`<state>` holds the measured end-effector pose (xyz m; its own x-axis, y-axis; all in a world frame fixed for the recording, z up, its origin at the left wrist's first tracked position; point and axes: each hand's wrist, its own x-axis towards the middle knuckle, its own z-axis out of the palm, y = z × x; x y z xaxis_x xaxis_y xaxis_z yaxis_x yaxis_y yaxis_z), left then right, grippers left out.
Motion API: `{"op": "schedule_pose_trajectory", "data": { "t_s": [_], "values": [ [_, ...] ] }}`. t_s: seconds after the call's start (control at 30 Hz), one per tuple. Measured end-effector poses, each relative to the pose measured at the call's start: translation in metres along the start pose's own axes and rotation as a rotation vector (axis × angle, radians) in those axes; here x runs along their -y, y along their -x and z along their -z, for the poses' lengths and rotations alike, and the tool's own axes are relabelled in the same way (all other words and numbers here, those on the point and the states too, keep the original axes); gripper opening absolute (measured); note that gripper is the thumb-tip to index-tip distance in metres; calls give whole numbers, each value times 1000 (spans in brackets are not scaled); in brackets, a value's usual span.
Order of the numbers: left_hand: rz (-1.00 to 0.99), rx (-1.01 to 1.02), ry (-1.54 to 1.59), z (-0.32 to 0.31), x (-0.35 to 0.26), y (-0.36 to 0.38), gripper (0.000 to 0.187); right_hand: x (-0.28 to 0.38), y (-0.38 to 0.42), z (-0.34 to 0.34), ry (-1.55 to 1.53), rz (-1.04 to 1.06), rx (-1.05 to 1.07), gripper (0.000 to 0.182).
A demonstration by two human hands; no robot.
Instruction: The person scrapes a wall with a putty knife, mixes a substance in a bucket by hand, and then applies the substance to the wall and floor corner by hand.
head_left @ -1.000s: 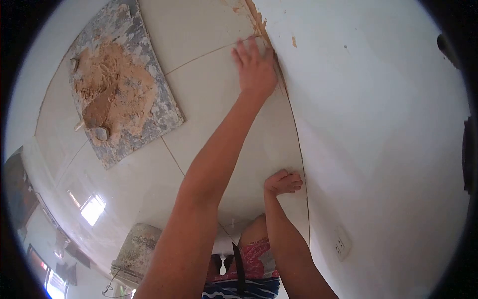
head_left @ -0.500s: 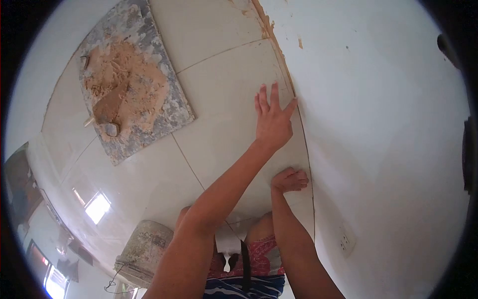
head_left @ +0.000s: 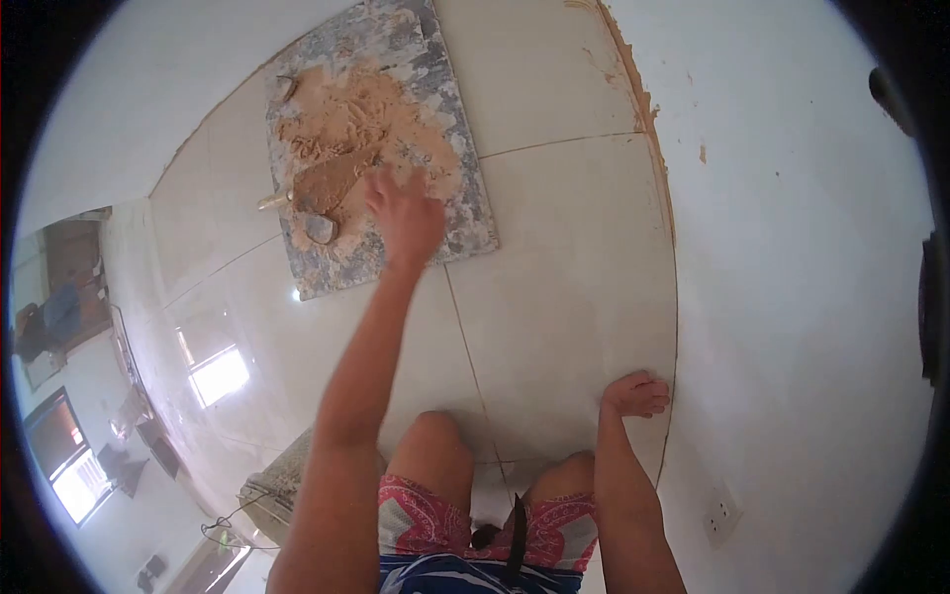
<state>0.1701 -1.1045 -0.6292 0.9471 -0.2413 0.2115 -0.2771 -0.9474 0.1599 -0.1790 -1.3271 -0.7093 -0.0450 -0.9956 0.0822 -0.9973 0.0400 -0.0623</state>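
Note:
My left hand (head_left: 404,220) hovers over the right side of a stained board (head_left: 465,213), its fingers apart and slightly blurred, holding nothing. Brown paste (head_left: 361,109) is spread across the board. A trowel (head_left: 332,183) coated in the paste lies there, its blade just left of my fingers and its pale handle pointing left. Below it sits a small grey rounded piece (head_left: 320,229); a similar one (head_left: 285,88) lies at the upper left. My right hand (head_left: 636,394) rests on the floor beside the wall, empty, fingers extended toward the wall.
Pale tiles (head_left: 564,257) cover the floor. Brown paste (head_left: 633,74) runs along the wall joint at upper right. The white wall (head_left: 782,297) rises on the right, with a socket (head_left: 722,515) low on it. A dirty bucket (head_left: 282,485) stands left of my knees.
My left hand has moved left from the wall joint to above the board. My right hand stays on the floor by the wall. The view has shifted left.

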Motion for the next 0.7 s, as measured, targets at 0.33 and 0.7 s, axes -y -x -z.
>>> {"op": "schedule_pose_trajectory", "data": {
  "t_s": [0.33, 0.7],
  "values": [
    [451, 385, -345, 26, 96, -102, 47, 5, 3, 3, 16, -8, -33, 30],
    [480, 300, -26, 11, 105, -107, 48, -3, 0, -2, 47, 9, -17, 29]
  ]
}}
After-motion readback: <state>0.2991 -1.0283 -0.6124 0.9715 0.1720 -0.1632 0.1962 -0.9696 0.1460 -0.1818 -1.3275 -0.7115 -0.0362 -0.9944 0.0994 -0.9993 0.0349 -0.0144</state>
